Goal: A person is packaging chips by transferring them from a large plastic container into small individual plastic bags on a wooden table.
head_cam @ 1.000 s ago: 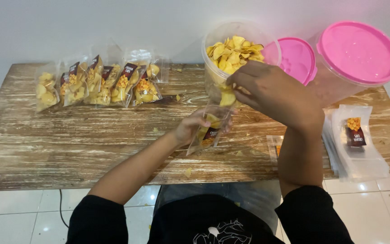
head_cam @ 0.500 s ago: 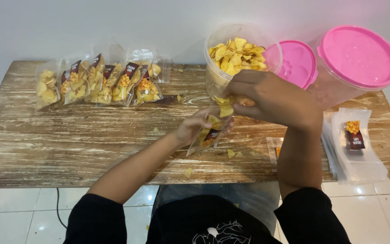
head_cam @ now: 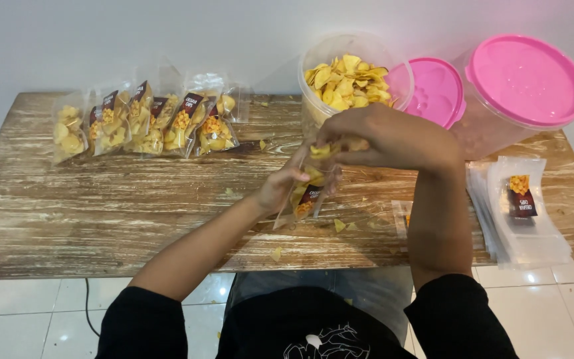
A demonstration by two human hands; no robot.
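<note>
Crowding the far edge of the wooden table (head_cam: 101, 213): a clear tub of yellow chips (head_cam: 348, 83), open at the top, with a loose pink lid (head_cam: 436, 90) just beside it and a second container under a pink lid (head_cam: 525, 80) further right. A row of filled chip bags (head_cam: 144, 123) lies at far left, well apart from the hands. A stack of empty clear pouches (head_cam: 523, 213) sits at the right edge, one with a dark label showing. Chip crumbs are scattered on the wood near the centre.

Left hand (head_cam: 280, 189): forearm reaches in from lower left, fingers wrapped round a small clear pouch (head_cam: 308, 193), held upright just in front of the tub, partly filled with chips. Pouch base is close to the tabletop; contact cannot be told.

Right hand (head_cam: 383, 139): directly over the pouch mouth, back of hand toward camera, wrist bent, fingers bunched together on a few chips (head_cam: 323, 151) at the opening. The hand hides part of the tub wall and most of the pouch mouth.
</note>
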